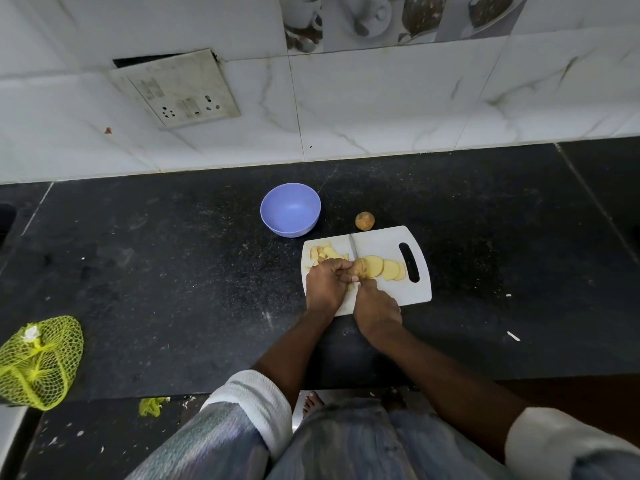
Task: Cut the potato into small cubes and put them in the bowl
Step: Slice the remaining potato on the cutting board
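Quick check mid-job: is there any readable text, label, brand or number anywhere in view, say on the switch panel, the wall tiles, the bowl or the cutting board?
None can be read.
Switch panel: sockets and switches only, any marking too blurred to tell.
Picture tiles: cups and food images, no legible words.
Bowl: plain purple, no label.
Cutting board: plain white, no brand visible.
Mesh bag: white tag, too small to read.

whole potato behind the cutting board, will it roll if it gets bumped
Probably. The whole potato looks round and sits loose on the smooth black counter, touching nothing. Its unpeeled skin likely grips better than the cut slices would.
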